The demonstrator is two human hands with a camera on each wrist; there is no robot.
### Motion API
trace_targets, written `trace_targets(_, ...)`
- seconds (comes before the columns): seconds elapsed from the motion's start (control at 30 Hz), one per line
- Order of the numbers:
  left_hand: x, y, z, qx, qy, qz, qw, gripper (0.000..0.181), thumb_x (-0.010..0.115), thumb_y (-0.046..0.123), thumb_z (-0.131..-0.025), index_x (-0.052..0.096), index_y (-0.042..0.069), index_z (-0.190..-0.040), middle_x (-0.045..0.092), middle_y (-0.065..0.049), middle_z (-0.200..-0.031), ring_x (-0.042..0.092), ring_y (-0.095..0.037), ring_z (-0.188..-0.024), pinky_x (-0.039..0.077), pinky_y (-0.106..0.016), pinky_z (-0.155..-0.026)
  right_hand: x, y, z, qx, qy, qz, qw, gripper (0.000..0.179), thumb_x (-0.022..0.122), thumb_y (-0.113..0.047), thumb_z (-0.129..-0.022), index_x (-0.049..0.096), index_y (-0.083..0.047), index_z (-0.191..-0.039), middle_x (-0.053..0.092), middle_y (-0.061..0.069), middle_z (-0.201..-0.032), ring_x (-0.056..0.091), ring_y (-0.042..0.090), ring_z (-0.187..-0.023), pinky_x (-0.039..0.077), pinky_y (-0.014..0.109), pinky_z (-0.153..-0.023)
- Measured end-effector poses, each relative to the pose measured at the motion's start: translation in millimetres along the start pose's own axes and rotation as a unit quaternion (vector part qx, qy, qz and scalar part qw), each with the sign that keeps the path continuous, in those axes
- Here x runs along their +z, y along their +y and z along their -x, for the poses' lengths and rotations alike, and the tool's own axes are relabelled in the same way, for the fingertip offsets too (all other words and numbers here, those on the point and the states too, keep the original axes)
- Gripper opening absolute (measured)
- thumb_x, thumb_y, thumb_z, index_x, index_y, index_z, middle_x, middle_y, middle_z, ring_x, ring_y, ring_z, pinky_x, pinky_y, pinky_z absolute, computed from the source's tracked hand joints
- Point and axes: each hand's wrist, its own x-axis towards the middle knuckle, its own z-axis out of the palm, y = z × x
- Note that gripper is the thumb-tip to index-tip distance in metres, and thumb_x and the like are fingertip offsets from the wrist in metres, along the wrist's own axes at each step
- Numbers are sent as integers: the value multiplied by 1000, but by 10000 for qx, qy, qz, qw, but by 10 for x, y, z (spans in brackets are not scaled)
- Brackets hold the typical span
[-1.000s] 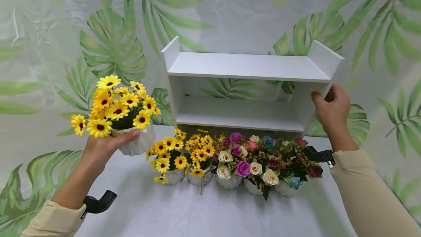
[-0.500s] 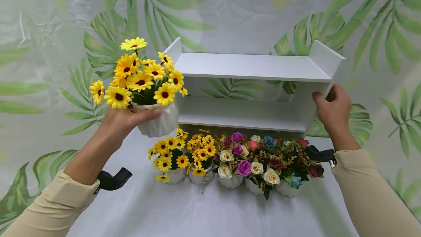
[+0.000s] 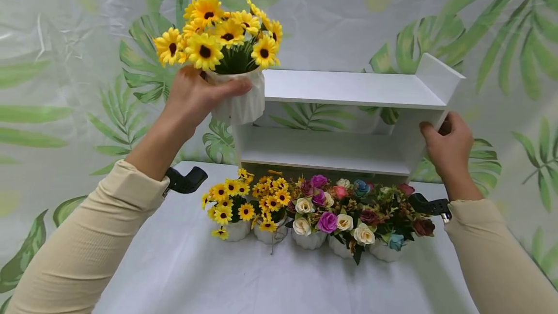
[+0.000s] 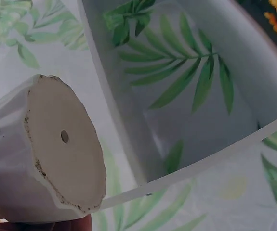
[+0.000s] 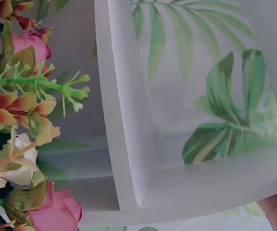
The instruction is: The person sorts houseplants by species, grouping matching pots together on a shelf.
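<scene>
While the left hand grips a pot of yellow flowers, the right hand pinches the shelf by its side.

The person wears long sleeves the colour of pale sand. The left sleeve has lots of thin wrinkles, and its cuff looks thick, like it is folded over. The right sleeve is the same colour and looks smoother, with small creases by its cuff. A bent black piece with a fat, round end pokes out by the left wrist. The right wrist has a black piece too, with a bumpy part like a strap and a little shiny silver bit. Both hands are bare.
</scene>
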Motion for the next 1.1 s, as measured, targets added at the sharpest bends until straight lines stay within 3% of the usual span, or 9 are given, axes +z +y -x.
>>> trace_targets(0.13, 29, 76, -190, -189, -5, 86, 9998, 74, 85, 33, -75, 48, 25, -139, 53, 1, -141, 48, -13, -125, 40, -37, -108, 34, -12, -1, -83, 67, 26, 9999, 38, 61, -33, -93, 61, -13, -125, 47, -31, -85, 48, -12, -79, 40, 14, -70)
trace_targets(0.27, 58, 137, -370, -582, 30, 221, 9981, 70, 86, 33, -76, 53, 23, -137, 54, 0, -140, 50, -14, -123, 42, -36, -106, 76, -24, -4, -104, 26, 22, 9999, 43, 61, -33, -93, 61, -10, -129, 49, -28, -86, 49, -12, -79, 40, 13, -69)
trace_targets(0.4, 148, 218, -499, -881, -5, 33, 9961, 68, 84, 39, -77, 55, 21, -135, 54, 0, -139, 52, -14, -122, 44, -33, -106, 72, -37, -5, -44, 45, 23, 10000, 45, 60, -35, -93, 60, -11, -131, 50, -28, -90, 49, -12, -81, 41, 14, -70)
trace_targets(0.67, 445, 377, -571, -823, 151, -678, 9942, 82, 87, 43, -71, 46, 25, -140, 55, 3, -141, 53, -11, -125, 44, -27, -106, -22, -37, 4, 59, 160, 9, 9999, 37, 61, -34, -92, 62, -14, -123, 47, -32, -83, 49, -13, -79, 40, 15, -70)
trace_targets(0.9, 618, 436, -638, -1027, -148, -141, 9945, 78, 87, 42, -72, 50, 26, -138, 57, 4, -140, 55, -12, -125, 47, -28, -104, -45, -18, 16, 81, 104, 88, 9999, 43, 61, -34, -92, 60, -10, -128, 47, -33, -83, 48, -13, -79, 40, 14, -70)
trace_targets(1.1, 719, 419, -739, -1309, -156, 235, 9910, 71, 87, 39, -73, 54, 24, -134, 61, 5, -135, 58, -11, -121, 48, -28, -103, -56, -1, 30, 54, 136, 94, 9998, 40, 61, -33, -92, 61, -10, -125, 47, -32, -81, 49, -13, -78, 40, 15, -69)
